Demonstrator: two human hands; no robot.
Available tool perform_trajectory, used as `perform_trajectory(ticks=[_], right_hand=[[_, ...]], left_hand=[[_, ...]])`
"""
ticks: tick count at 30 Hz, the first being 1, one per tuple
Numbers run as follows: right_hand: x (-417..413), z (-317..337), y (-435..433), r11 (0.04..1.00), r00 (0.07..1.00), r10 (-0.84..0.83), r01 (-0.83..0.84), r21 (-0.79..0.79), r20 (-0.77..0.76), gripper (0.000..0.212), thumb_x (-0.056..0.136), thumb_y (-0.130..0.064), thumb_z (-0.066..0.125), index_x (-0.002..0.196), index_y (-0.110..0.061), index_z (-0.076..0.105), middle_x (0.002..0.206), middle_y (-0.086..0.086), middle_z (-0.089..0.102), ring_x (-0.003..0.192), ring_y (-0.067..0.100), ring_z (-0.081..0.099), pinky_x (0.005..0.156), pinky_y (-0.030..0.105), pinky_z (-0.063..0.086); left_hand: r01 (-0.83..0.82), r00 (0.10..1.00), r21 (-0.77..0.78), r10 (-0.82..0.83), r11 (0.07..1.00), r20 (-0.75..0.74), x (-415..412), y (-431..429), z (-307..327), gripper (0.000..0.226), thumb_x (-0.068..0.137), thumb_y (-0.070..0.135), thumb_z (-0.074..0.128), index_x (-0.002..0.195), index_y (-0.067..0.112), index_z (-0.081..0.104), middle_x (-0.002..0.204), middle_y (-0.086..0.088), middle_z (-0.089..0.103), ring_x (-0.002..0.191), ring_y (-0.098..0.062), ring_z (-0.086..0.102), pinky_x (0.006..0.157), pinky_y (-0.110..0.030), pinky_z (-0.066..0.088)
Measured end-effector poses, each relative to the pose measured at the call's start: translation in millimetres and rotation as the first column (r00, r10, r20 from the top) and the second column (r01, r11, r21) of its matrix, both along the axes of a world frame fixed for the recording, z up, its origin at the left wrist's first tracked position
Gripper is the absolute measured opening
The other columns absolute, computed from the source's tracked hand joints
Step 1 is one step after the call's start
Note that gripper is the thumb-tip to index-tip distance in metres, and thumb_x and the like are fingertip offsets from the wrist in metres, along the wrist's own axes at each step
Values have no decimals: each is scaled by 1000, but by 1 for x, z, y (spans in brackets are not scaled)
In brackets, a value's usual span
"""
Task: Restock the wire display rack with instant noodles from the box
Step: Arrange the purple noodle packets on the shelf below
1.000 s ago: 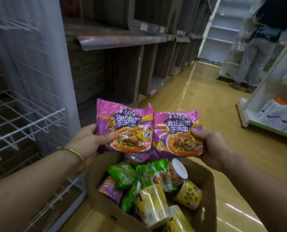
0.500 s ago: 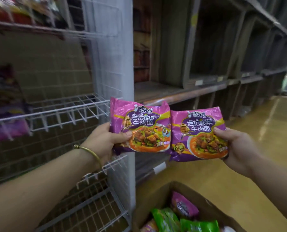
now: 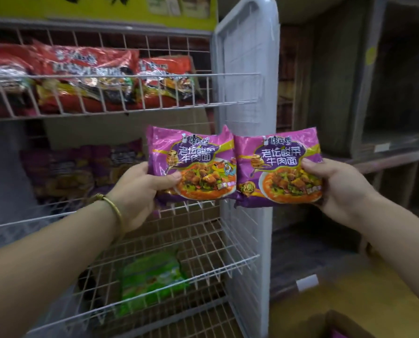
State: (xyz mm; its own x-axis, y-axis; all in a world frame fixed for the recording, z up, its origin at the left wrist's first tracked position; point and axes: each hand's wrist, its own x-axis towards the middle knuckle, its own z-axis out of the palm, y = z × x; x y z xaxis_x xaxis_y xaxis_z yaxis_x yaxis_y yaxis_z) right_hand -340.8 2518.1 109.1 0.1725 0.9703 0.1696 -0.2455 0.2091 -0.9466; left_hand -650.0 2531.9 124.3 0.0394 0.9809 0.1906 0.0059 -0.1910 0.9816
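Observation:
My left hand (image 3: 140,191) grips a purple instant noodle packet (image 3: 194,152) by its left edge. My right hand (image 3: 337,189) grips a second purple packet (image 3: 276,154) by its right edge. Both packets are upright, side by side, in front of the middle shelf of the white wire display rack (image 3: 245,93). That middle shelf holds purple packets (image 3: 86,167) at its left. Red packets (image 3: 86,76) fill the top shelf. A green packet (image 3: 152,281) lies on the lower shelf. A corner of the cardboard box (image 3: 345,323) shows at the bottom right.
Dark wooden shelving (image 3: 386,118) stands to the right of the rack, with a white label (image 3: 307,282) on its low edge. A yellow-green sign (image 3: 106,6) tops the rack. Yellow floor (image 3: 350,296) lies between the rack and the box.
The view has swung left and up from the box to the rack. Both hands have carried the purple packets toward the middle shelf; the box has dropped nearly out of view.

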Motion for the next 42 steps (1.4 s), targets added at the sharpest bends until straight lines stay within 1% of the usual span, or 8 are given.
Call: perform_trajectory(ticks=[5, 10, 20, 26, 31, 36, 39, 42], right_hand=[[-33, 13, 12, 999, 995, 47, -48, 12, 84, 26, 95, -18, 57, 117, -8, 66, 104, 8, 76, 91, 21, 74, 80, 36, 54], [-61, 27, 12, 997, 992, 72, -73, 11, 100, 17, 96, -21, 59, 108, -11, 66, 94, 3, 77, 79, 16, 75, 60, 25, 54], [-131, 38, 31, 996, 981, 88, -83, -37, 171, 24, 95, -21, 61, 114, -6, 65, 103, 12, 76, 94, 27, 73, 87, 40, 56], [-174, 38, 60, 992, 972, 126, -119, -45, 200, 20, 95, -18, 61, 109, -5, 66, 95, 12, 77, 80, 25, 74, 66, 33, 60], [-217, 33, 88, 988, 970, 156, -150, -42, 185, 17, 94, -16, 63, 106, -5, 67, 102, 15, 75, 86, 28, 73, 75, 38, 59], [-262, 27, 113, 989, 964, 135, -118, -85, 230, 52, 77, -25, 83, 122, -10, 63, 105, 13, 75, 90, 32, 73, 84, 48, 59], [-275, 24, 139, 992, 962, 120, -109, -58, 245, 86, 53, -39, 86, 131, -15, 59, 112, 10, 73, 98, 33, 70, 93, 52, 55], [-292, 25, 140, 989, 954, 145, -140, -40, 262, 63, 68, -32, 83, 125, -15, 63, 108, 6, 75, 99, 31, 70, 96, 52, 53]], left_hand=[[-68, 998, 29, 68, 997, 10, -36, -6, 14, 29, 88, 3, 66, 116, 3, 62, 105, -14, 75, 95, -30, 73, 90, -51, 56], [-103, 994, 64, 101, 993, 28, -63, -8, 19, 27, 87, 2, 67, 113, 0, 63, 104, -16, 74, 93, -28, 73, 78, -39, 59], [-175, 983, 19, 174, 984, 52, -122, 3, 16, 24, 89, 1, 65, 114, 1, 63, 101, -15, 75, 92, -27, 73, 85, -41, 58], [-249, 966, -2, 249, 968, 74, -163, 10, 14, 30, 91, -1, 63, 119, 5, 60, 105, -11, 75, 100, -28, 71, 97, -50, 52], [-346, 936, -9, 346, 938, 63, -197, 18, 11, 40, 87, 6, 71, 125, 10, 57, 113, -5, 72, 110, -27, 66, 105, -52, 44], [-511, 857, -18, 511, 859, 61, -230, 38, 5, 60, 74, 15, 81, 128, 12, 56, 118, -12, 69, 107, -34, 66, 97, -52, 51], [-588, 807, -11, 588, 809, 56, -244, 51, 2, 32, 75, 10, 80, 103, 8, 64, 104, -16, 70, 97, -38, 68, 89, -56, 55], [-619, 785, -14, 619, 785, -6, -258, 61, 3, 45, 63, 19, 82, 101, 5, 61, 102, -12, 69, 97, -33, 67, 90, -52, 55]])
